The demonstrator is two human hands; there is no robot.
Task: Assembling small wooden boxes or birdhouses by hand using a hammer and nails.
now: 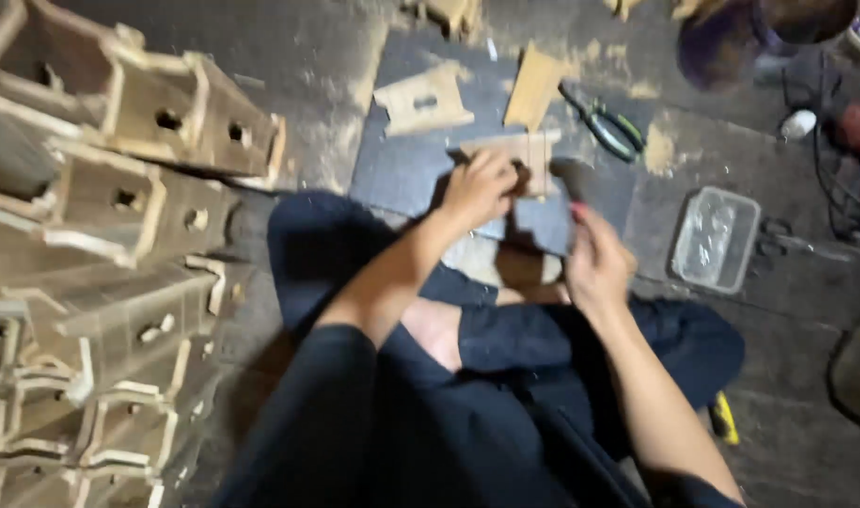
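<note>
Head view: looking down on a person seated cross-legged on a dusty floor, both bare hands out over a dark mat [402, 169].
Hard to make out: the whole scene is smeared by motion; the tool head is a dark blur, and the top right corner is a jumble of cut-off shapes and cables.
Left hand [479, 186]: fingers curled and pressed down on the wooden piece [533, 155], holding its left end against the mat.
Right hand [594, 268]: fingers wrapped tight around a handle, seemingly a hammer [571, 179], its dark head just beside the wooden piece.
Wooden piece: flat, pale, lying on the mat in front of the knees.
Other cut shapes: a notched flat piece [422, 99] and a plain slat [533, 87] further up the mat.
Pliers [604, 122]: green-handled, on the mat's right edge.
Container: a clear plastic tub [717, 237] on the floor to the right; contents too blurred to tell.
Left side: stacked wooden box frames [119, 216] with holes, partly cut off.
</note>
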